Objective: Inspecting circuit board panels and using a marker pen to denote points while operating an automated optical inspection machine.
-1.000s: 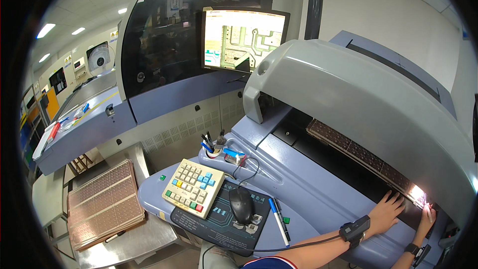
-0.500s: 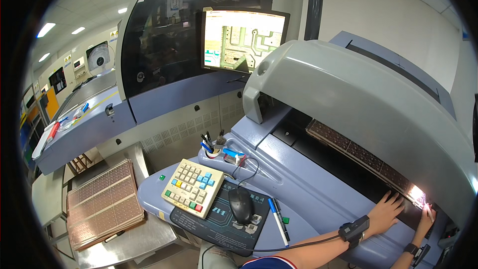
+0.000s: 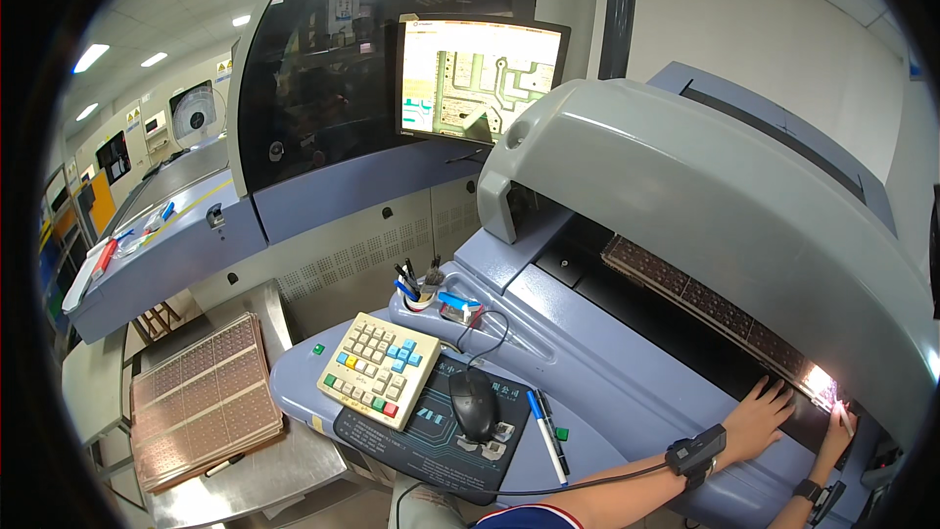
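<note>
My left hand (image 3: 760, 419) lies flat with its fingers apart on the black bed (image 3: 666, 335) of a grey-hooded machine. Its fingertips reach the near edge of a long copper-brown circuit board panel (image 3: 700, 309) lying partly under the hood. To its right, my right hand (image 3: 834, 439) is closed in a pinch by the brightly lit end of the panel; what it grips is too small and glared to make out. On the monitor (image 3: 480, 78), a magnified view of board traces shows a pointed tip near its lower edge.
The grey hood (image 3: 705, 176) arches low over both hands. Nearer stand a keypad (image 3: 380, 369), a black mouse (image 3: 474, 406) on a dark mat, pens (image 3: 546, 436) and a pen cup (image 3: 419, 299). A stack of copper panels (image 3: 206, 402) rests on a metal table at left.
The pointed tip on the monitor has shifted slightly and looks lighter along its edge. My right fingers have moved very little; my left hand stays in place.
</note>
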`<action>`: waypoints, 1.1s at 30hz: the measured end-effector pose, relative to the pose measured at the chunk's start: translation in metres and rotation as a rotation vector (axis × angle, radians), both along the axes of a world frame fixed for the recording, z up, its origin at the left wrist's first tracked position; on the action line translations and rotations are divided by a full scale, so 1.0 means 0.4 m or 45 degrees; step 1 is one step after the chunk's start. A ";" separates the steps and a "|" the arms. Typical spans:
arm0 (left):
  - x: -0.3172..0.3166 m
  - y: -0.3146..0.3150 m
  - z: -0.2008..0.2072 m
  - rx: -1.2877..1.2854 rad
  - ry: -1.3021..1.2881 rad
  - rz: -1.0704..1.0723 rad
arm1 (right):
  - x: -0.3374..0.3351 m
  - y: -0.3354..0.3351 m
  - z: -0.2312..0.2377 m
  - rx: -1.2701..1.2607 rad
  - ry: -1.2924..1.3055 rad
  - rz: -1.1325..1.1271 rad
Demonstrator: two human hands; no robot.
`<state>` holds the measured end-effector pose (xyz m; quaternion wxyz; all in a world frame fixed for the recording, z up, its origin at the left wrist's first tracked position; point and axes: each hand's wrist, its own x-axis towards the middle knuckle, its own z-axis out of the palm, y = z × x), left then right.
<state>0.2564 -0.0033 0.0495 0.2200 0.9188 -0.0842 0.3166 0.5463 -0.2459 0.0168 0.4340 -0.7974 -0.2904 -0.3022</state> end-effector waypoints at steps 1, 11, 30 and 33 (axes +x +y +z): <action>-0.001 0.000 0.001 0.006 0.000 0.005 | 0.004 -0.001 -0.002 -0.001 0.000 0.000; -0.002 0.004 0.002 -0.011 0.007 0.003 | 0.004 0.003 0.004 -0.081 0.021 -0.048; 0.033 0.019 0.030 -0.106 0.022 0.000 | -0.079 0.038 0.042 -0.017 -0.038 -0.075; 0.063 0.062 0.033 -0.061 -0.211 0.193 | -0.087 0.043 0.043 0.033 -0.067 -0.058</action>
